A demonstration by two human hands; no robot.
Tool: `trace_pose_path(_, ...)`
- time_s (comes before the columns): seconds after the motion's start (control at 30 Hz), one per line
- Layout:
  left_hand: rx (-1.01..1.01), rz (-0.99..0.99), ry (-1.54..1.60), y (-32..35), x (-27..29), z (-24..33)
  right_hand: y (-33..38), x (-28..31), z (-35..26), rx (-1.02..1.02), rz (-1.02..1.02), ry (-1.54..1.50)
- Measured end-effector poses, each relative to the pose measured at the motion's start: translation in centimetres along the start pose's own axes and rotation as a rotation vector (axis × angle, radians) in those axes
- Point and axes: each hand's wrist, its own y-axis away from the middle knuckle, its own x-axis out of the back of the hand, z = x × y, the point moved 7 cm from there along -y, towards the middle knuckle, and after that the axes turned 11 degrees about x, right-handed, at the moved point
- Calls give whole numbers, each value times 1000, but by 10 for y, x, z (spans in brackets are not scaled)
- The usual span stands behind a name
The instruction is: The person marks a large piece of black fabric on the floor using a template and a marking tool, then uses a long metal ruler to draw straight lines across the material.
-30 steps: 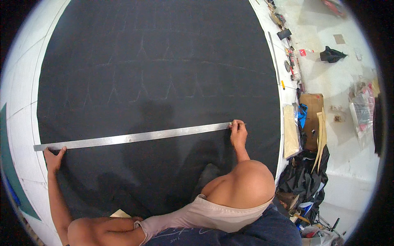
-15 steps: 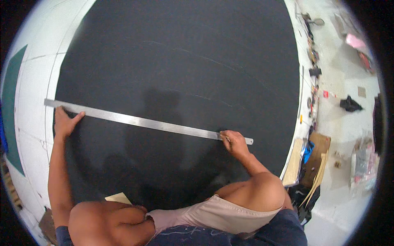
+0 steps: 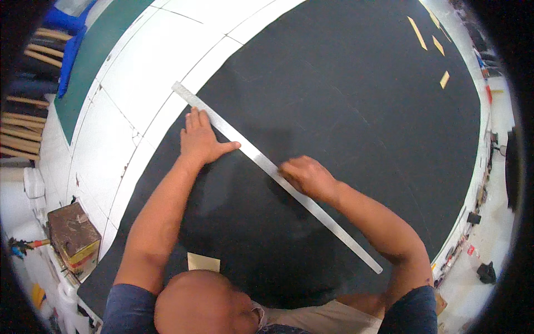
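A long steel ruler (image 3: 251, 151) lies slantwise over a large sheet of black material (image 3: 356, 133), its far left end reaching past the sheet's edge onto the white floor. With fingers stretched and thumb out to the side, my left hand (image 3: 200, 139) rests flat on the sheet, fingertips and thumb at the ruler's near edge. My right hand (image 3: 308, 177) is closed above the ruler's far edge, around its middle. Whatever it pinches, if anything, is hidden and a bit blurred. Faint pale lines run across the black sheet.
A pale yellow piece (image 3: 203, 261) lies by my knee (image 3: 194, 303). Several thin yellow strips (image 3: 417, 33) lie at the far right of the sheet. At left stand a brown box (image 3: 75, 234), a green mat (image 3: 100, 67) and wooden sticks (image 3: 25, 131). Small items line the right edge.
The view has turned, so the ruler now slants more steeply. My right hand has gone from near the ruler's right end to its middle. My left hand stays by the left end.
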Motion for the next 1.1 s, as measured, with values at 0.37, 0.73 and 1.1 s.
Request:
trace_pose_path(0.37, 26, -112, 105, 3, 13, 5, -239, -31, 69, -176, 207, -69)
trace_pose_path(0.73, 54, -101, 77, 1, 2, -7, -174, -35, 47, -29, -39, 74)
trace_pose_path(1.1, -62, 10, -23, -11, -9, -1, 371, 31, -111, -765, -184, 153)
